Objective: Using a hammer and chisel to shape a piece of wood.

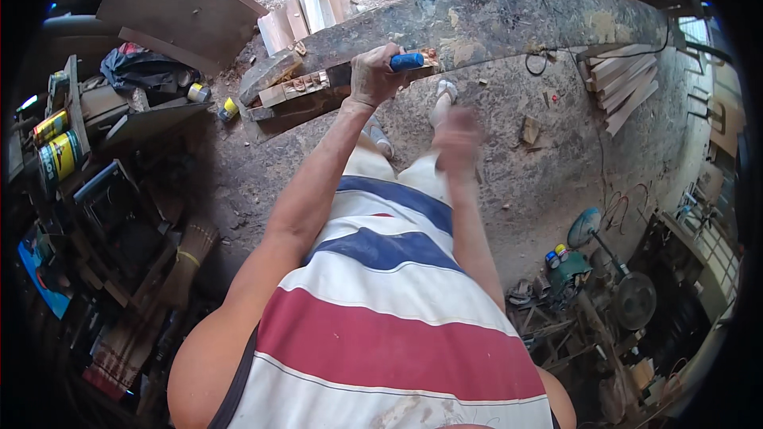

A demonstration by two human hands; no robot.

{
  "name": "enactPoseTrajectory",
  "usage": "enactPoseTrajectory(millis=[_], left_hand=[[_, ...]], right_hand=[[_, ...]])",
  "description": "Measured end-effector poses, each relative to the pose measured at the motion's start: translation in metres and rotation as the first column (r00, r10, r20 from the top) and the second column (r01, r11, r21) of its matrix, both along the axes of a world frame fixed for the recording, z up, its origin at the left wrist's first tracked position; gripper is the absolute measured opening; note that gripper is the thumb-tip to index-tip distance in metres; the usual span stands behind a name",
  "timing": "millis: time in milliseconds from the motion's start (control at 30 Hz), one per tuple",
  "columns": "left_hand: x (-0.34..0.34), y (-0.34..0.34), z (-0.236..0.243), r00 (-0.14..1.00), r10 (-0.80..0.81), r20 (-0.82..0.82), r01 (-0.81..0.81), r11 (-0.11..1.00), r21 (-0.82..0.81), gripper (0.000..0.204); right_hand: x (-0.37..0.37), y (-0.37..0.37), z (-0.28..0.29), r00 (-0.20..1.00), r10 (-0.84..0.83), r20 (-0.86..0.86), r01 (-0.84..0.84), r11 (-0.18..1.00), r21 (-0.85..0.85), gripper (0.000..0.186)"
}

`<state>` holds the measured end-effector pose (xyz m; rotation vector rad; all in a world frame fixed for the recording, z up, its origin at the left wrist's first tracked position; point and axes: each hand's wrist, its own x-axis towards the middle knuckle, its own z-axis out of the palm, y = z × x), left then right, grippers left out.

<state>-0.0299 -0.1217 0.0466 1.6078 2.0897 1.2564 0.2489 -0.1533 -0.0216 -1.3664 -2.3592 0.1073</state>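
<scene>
My left hand [373,75] is closed around a blue-handled chisel [407,62], over the workbench's near edge. Only the handle shows clearly; its blade is hidden by the hand and the viewing angle. Beneath and left of that hand lies a wooden piece [296,89] with several rough notches cut in it, along the bench edge. Reddish wood chips lie close by the handle. My right hand [459,143] hangs nearer to my body, right of the left one and apart from the wood. Motion smears its fingers, so what it holds, if anything, cannot be made out.
The long, stained workbench [524,20] curves across the far side. Stacked boards [624,83] are at its right and wood blocks [302,17] behind it. A standing fan [634,298] is at lower right. Cans [60,155] and clutter line the left; an offcut [530,129] lies on the dusty floor.
</scene>
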Motion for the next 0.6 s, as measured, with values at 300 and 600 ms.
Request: enactPoseTrajectory(millis=[300, 600], left_hand=[[-0.010, -0.032, -0.024, 0.998, -0.020, -0.060, 0.018, 1.000, -0.026, 0.024], [-0.010, -0.033, 0.003, 0.975, -0.138, 0.173, 0.162, 0.977, -0.136, 0.016]], right_hand=[[-0.021, 0.050, 0.211, 0.574, -0.686, -0.448, 0.048, 0.574, -0.817, 0.028], [-0.029, 0.021, 0.149, 0.960, -0.269, -0.072, 0.118, 0.625, -0.771, 0.032]])
